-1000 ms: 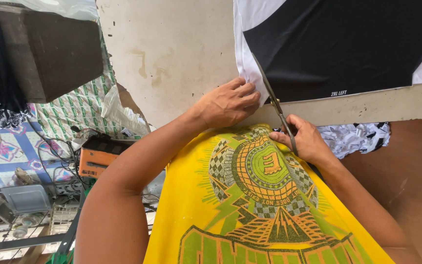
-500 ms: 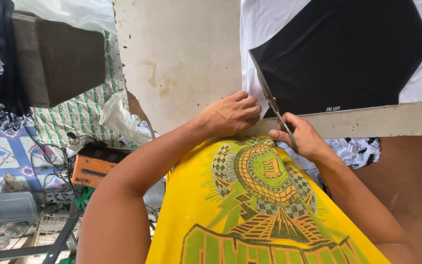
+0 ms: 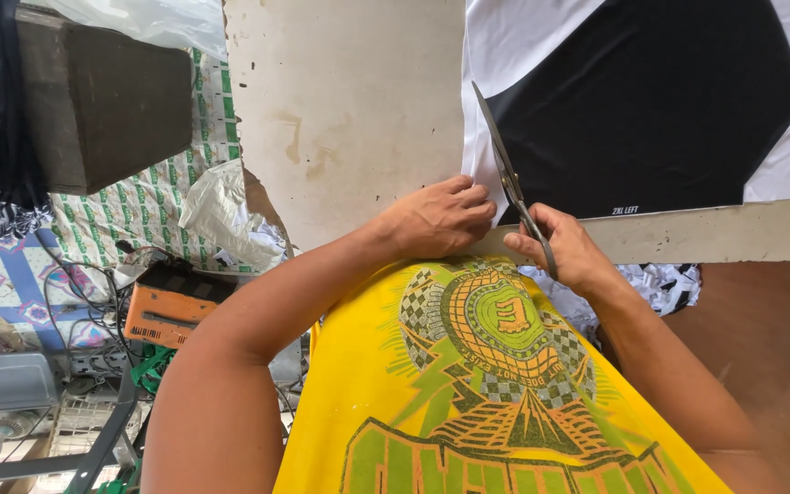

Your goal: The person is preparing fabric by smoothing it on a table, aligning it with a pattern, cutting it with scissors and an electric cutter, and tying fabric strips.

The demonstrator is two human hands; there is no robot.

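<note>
The fingers [image 3: 477, 197] of the left hand [image 3: 436, 220] lie flat and close together, pressing down the near corner of a sheet of white fabric [image 3: 514, 46] without gripping it; the right hand [image 3: 564, 247] is curled closed around the handles of long steel scissors [image 3: 509, 174]. Compared with a second ago, the view has tipped so that more of the fabric shows, and the left fingertips have slid a little closer to the blades, while the scissors hold the same steep line, tips pointing away from the body along the fabric's left edge. The blades appear nearly closed, only a sliver apart, so the cut seems to have advanced little and most of the edge ahead is uncut. A large black fabric panel [image 3: 651, 110] lies on the white sheet just right of the blades. Both cloths rest on a pale, stained worktable [image 3: 349, 110], whose near edge runs directly under both hands. To the left of the scissors the tabletop is bare, leaving room for the holding hand to shift; to the right the black panel crowds the blade. Past the table's left edge, lower down, sit an orange boxy machine [image 3: 171, 306] with cables, a crumpled silver plastic bag [image 3: 226, 220] and a dark block [image 3: 107, 105].
</note>
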